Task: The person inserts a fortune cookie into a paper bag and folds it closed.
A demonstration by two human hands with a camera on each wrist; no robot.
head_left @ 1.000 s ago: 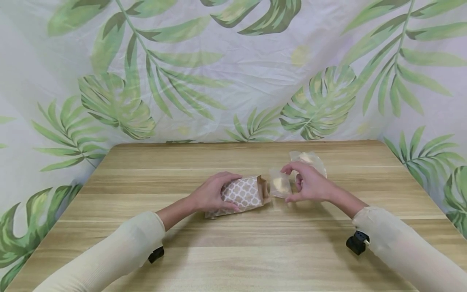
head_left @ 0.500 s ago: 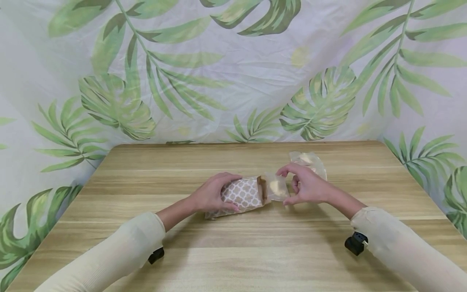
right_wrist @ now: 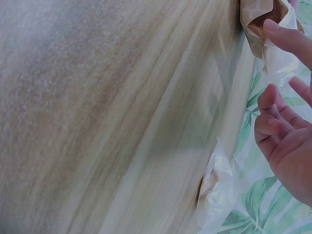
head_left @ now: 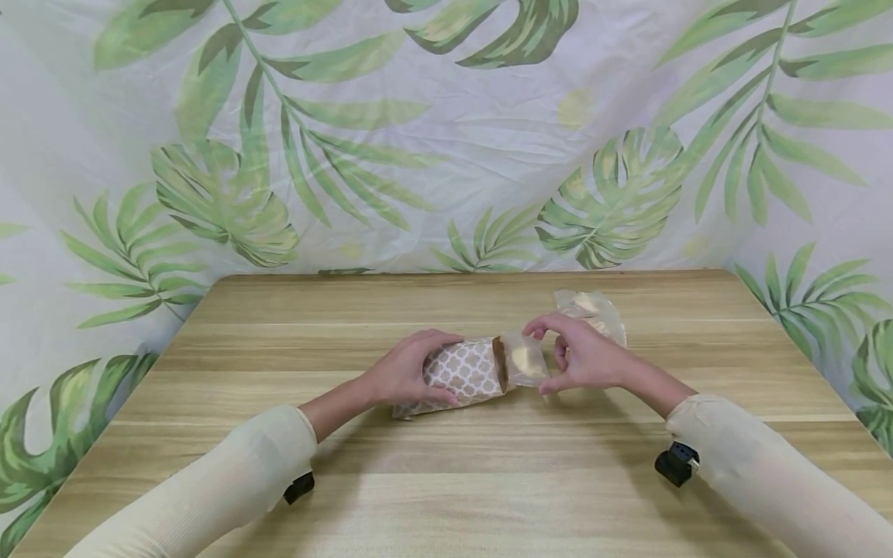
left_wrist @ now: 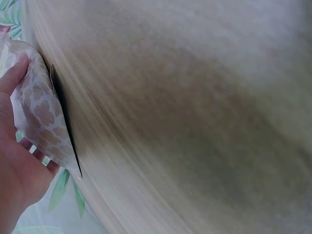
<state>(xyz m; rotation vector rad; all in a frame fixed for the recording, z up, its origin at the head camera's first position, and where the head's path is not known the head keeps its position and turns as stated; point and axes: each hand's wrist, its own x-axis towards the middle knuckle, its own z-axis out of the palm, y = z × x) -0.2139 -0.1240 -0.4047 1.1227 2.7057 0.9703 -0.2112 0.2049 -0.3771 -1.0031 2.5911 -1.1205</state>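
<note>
A brown paper bag point(head_left: 466, 368) with a white lattice print lies on its side on the table, its mouth facing right. My left hand point(head_left: 401, 370) grips its closed end, thumb on the near side and fingers over the far side; the left wrist view shows the thumb pressed on the paper point(left_wrist: 41, 112). Right at the bag's mouth is a small translucent packet point(head_left: 525, 360) with something pale yellow inside. My right hand point(head_left: 589, 356) holds this packet by its edges between thumb and index finger, the other fingers curled back. The packet's left end overlaps the bag's opening.
More translucent packets point(head_left: 608, 314) with pale contents lie behind my right hand, partly hidden by it. The wood-grain table point(head_left: 446, 496) reaches back to a leaf-patterned cloth point(head_left: 446, 155). A black wrist camera point(head_left: 677, 465) sits under the right sleeve.
My right hand has moved left with the small packet, bringing it from just right of the bag up to its mouth. The left hand and bag have stayed in place.
</note>
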